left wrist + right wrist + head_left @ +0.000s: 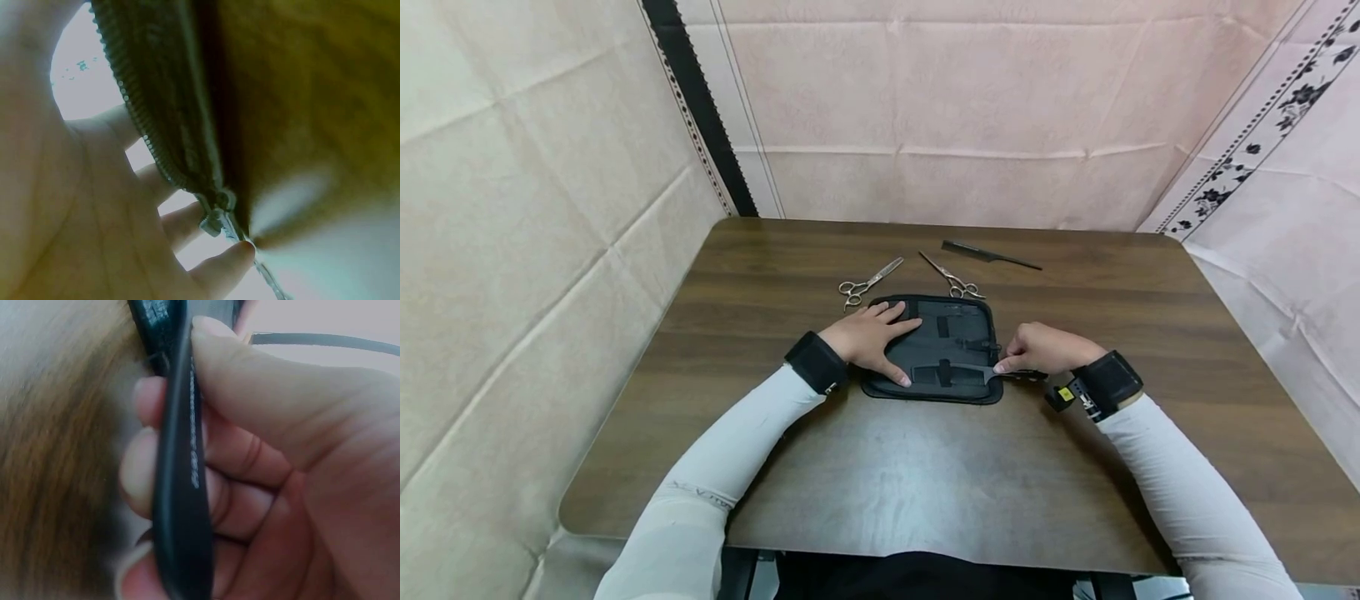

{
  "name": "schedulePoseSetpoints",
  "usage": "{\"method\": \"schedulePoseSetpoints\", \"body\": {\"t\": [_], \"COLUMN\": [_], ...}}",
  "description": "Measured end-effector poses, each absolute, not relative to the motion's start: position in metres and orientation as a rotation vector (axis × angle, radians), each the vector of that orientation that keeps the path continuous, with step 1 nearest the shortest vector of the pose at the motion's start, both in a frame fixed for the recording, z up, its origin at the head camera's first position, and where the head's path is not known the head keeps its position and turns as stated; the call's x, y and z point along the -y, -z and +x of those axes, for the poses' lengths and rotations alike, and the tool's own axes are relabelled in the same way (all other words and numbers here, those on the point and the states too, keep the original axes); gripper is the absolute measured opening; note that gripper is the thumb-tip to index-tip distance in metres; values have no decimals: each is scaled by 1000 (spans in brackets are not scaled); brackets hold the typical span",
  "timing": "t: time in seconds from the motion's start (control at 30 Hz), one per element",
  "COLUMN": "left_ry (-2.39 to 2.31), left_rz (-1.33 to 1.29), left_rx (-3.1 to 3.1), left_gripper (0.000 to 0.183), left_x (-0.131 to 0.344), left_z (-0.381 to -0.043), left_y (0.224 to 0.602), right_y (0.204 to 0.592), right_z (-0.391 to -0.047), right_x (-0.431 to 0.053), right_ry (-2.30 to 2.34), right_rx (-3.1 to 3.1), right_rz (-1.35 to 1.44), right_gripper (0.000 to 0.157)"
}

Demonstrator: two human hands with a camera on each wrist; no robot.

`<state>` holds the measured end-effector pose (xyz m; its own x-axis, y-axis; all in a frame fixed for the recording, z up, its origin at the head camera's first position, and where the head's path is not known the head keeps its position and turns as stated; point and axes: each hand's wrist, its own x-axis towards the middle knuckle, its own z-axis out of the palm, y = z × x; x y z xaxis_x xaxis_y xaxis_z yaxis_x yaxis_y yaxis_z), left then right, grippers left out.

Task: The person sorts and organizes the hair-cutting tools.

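Observation:
A black zip case lies spread flat on the table, with elastic loops along its inside. My left hand rests on its left part, fingers spread and straight. In the left wrist view the toothed zip edge and a zip slider show beside the palm. At the case's right edge my right hand grips the black handle of a comb, thumb on top and fingers curled beneath. The comb's greyish toothed part reaches into the case, under the lowest elastic loop.
Beyond the case lie two pairs of silver scissors. A black tail comb lies farther back on the brown wooden table. Cloth-covered walls stand behind and at both sides.

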<state>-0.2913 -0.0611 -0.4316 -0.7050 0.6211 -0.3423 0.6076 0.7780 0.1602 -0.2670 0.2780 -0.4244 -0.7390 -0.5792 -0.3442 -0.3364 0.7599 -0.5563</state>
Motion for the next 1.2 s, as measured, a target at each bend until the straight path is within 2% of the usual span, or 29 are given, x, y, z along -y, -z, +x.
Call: {"method": "schedulePoseSetpoints", "body": {"t": [1.2], "left_ry": [-36], "left_rz": [937], "left_rx": [-2596], "left_gripper": [112], "left_x": [61], "left_z": [-290], "left_y": [431], "right_y": [427], "right_z": [-265], "right_x": [-270], "right_ry": [656], "right_rx": [-2459], "right_rz": [-694], "right_gripper": [44]}}
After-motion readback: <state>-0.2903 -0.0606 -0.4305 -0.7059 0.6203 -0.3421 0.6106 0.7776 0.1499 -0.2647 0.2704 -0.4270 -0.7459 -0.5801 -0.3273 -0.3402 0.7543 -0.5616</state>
